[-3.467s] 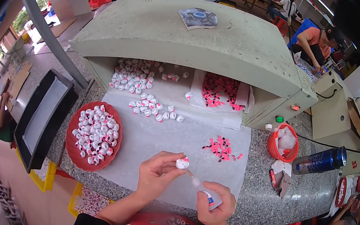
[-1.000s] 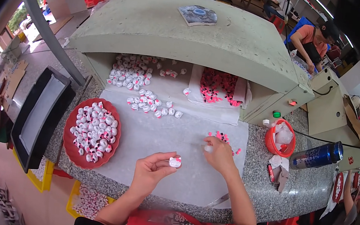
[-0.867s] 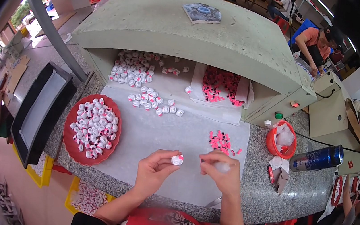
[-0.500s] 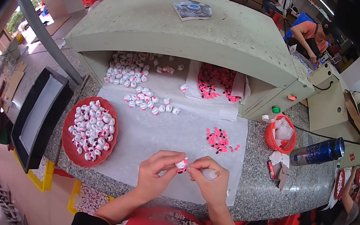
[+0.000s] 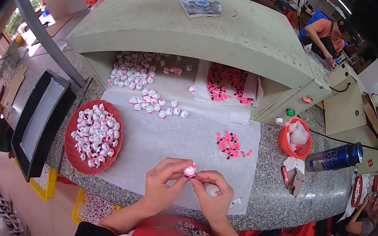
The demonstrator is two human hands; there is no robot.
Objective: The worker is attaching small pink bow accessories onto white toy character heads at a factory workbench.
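Observation:
My left hand [image 5: 161, 180] pinches a small white figure piece [image 5: 189, 169] between thumb and fingertips. Its lower edge carries a pink and black part. Thumb and forefinger of my right hand [image 5: 212, 205] press at that lower edge, closed. Tucked in the curl of the same hand is a small translucent bottle [image 5: 211, 190], its thin tip pointing toward the lower right. Ahead on the white sheet [image 5: 167, 139] lies a loose group of small pink and black pieces [image 5: 229, 145]. At the left, a red scalloped dish [image 5: 70, 143] is heaped with similar white pieces.
A pale green metal hood [image 5: 195, 29] spans the back, with white pieces [image 5: 133, 71] and pink pieces [image 5: 226, 82] under it. On the right stand a red basket [image 5: 307, 149] with plastic bags and a blue tumbler [image 5: 335, 158]. A black tray [image 5: 39, 123] borders the left side.
My right fingertips have moved left and in against the piece, which is now turned more upright. The bottle in my right hand has swung, its tip now showing at the lower right.

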